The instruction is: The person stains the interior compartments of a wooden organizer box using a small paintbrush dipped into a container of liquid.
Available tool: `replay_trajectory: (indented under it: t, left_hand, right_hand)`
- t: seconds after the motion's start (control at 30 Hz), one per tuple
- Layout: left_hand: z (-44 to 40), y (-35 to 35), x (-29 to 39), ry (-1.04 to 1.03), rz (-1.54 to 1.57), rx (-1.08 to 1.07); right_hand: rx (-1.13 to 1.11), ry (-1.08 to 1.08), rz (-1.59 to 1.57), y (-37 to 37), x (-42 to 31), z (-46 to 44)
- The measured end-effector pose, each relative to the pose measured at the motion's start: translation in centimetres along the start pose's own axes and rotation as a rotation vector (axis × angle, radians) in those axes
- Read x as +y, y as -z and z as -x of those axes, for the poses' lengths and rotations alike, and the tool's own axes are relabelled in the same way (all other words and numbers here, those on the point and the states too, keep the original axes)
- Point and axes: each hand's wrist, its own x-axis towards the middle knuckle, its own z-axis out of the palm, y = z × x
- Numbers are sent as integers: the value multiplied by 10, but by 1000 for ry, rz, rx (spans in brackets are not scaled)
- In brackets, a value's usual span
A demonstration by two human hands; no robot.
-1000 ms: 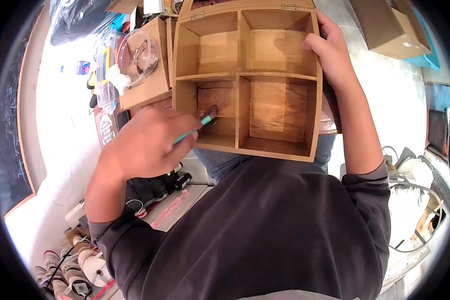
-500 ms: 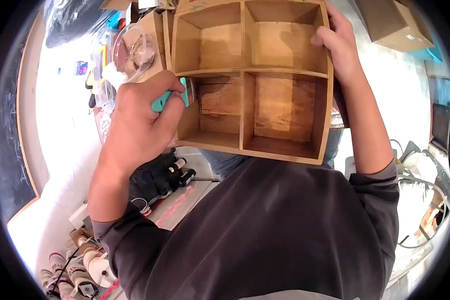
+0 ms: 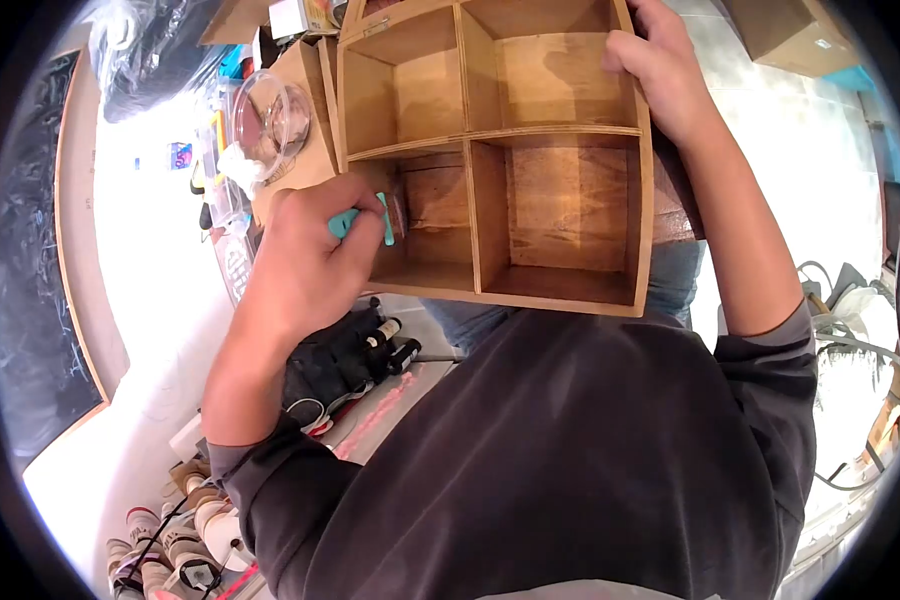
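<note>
A wooden box is tilted toward me, split by thin dividers into several compartments. My right hand is closed over its right wall, the thumb reaching inside the upper right compartment. In my left hand is a teal flat brush, pinched between thumb and fingers. Its pale, thin working end sits inside the lower left compartment, near that compartment's left wall; whether it touches the wood I cannot tell. The bottoms of both lower compartments look darker and streaked. My fingers partly cover the brush's handle.
Left of the box stand a clear round plastic container and a cardboard piece. Dark bottles lie below my left forearm. Several spools fill the lower left. A cardboard box is at upper right.
My left hand and the brush have moved right and slightly down, deeper into the lower left compartment. The wooden box and my right hand appear slightly further left in view.
</note>
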Motion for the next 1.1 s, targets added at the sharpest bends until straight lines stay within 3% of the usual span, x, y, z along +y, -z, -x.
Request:
replay_trajectory:
  t: [0.23, 0.47, 0.57, 0.63, 0.67, 0.73, 0.77, 0.8, 0.87, 0.93, 1.03, 1.1]
  left_hand:
    - [-9, -5, 6, -38, -122, 142]
    - [-14, -13, 11, -397, 51, -55]
    - [-8, -5, 6, -391, 228, -141]
    - [1, 13, -2, -38, 454, -178]
    - [5, 18, -12, -40, 460, -172]
    - [8, 24, -26, -91, 557, 61]
    - [8, 24, -29, -137, 369, 97]
    - [6, 20, -26, -141, 381, 106]
    - [0, 5, -15, -346, -9, 121]
    - [-6, -7, -13, -328, 38, 65]
    - [-7, -6, -11, -564, 231, -157]
    - [0, 6, -21, -537, 329, -100]
  right_hand:
    - [-22, -11, 52, 1, 0, -1]
    - [0, 9, 109, 0, -2, -2]
    - [-38, 1, 76, 4, 7, -5]
    - [-4, -37, 97, 9, 18, -3]
    - [39, -78, 113, 9, 20, -4]
    - [31, -68, 141, 4, 11, -3]
    - [24, -62, 165, 2, 7, -3]
    - [16, -58, 178, -1, 5, -2]
    - [114, -58, 105, -5, 5, -1]
    - [89, -68, 110, -1, 7, -1]
    - [83, -60, 116, -1, 6, 0]
    - [82, -24, 126, -1, 5, -1]
